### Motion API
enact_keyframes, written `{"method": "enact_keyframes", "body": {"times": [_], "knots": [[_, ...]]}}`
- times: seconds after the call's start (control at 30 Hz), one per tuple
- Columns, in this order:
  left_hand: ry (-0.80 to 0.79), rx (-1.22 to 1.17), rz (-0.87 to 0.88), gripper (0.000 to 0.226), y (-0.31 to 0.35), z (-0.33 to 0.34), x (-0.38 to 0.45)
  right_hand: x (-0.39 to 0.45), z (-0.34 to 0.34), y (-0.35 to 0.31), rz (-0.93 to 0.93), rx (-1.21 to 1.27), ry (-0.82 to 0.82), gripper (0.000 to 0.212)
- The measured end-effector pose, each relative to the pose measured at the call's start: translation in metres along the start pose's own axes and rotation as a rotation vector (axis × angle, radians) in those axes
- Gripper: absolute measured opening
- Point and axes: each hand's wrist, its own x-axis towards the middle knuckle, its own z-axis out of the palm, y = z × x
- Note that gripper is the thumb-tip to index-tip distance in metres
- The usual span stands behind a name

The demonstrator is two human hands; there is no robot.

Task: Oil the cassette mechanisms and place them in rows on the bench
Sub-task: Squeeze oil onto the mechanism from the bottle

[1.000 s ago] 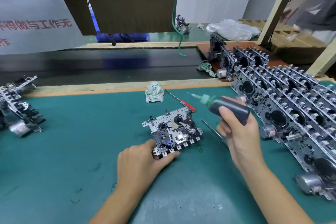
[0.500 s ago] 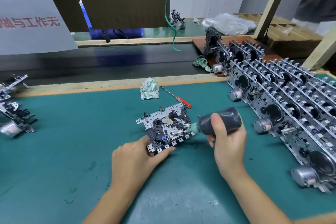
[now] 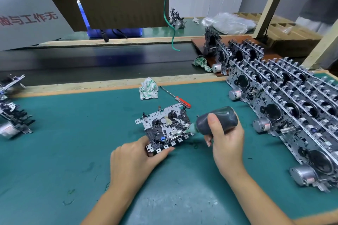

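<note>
A single cassette mechanism (image 3: 165,126), a silver plate with black parts, lies flat on the green bench mat (image 3: 73,142) in the middle. My left hand (image 3: 135,159) grips its near left corner. My right hand (image 3: 225,144) holds a dark oil bottle (image 3: 217,120) on its side, its green nozzle touching the mechanism's right edge. Rows of finished mechanisms (image 3: 285,107) stand packed together on the right side of the bench.
A red-handled screwdriver (image 3: 175,97) and a crumpled rag (image 3: 148,88) lie just behind the mechanism. More mechanisms (image 3: 12,113) sit at the left edge. A dark conveyor belt (image 3: 100,60) runs behind the bench. A green cable (image 3: 170,23) hangs down.
My right hand has lowered the bottle from a raised, tilted position down to the mechanism, bringing the nozzle onto its right edge. My left hand stayed on the corner.
</note>
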Motion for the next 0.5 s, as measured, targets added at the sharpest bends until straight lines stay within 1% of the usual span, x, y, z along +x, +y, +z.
{"method": "enact_keyframes", "body": {"times": [0.07, 0.13, 0.23, 0.3, 0.37, 0.5], "knots": [[0.006, -0.014, 0.008, 0.062, 0.0, -0.0003, 0.0, -0.0001, 0.0001, 0.0003, -0.007, -0.016, -0.003, 0.031], [-0.004, -0.008, 0.004, 0.061, -0.0016, 0.001, -0.001, -0.0004, -0.0003, 0.0007, -0.013, -0.016, -0.005, 0.03], [-0.02, -0.015, -0.018, 0.068, -0.002, 0.0012, -0.0015, -0.0007, -0.0012, 0.001, -0.019, -0.025, -0.011, 0.025], [-0.004, -0.022, -0.006, 0.06, -0.0013, 0.0005, -0.0014, -0.0008, -0.0013, 0.0009, -0.016, -0.031, -0.01, 0.023], [-0.003, -0.025, 0.0, 0.058, -0.0007, -0.0002, -0.0012, -0.0004, -0.0013, 0.001, -0.011, -0.026, -0.007, 0.022], [0.0, -0.02, 0.003, 0.069, -0.0007, 0.0004, -0.0009, 0.0004, -0.0033, 0.0015, -0.036, -0.043, -0.02, 0.018]]}}
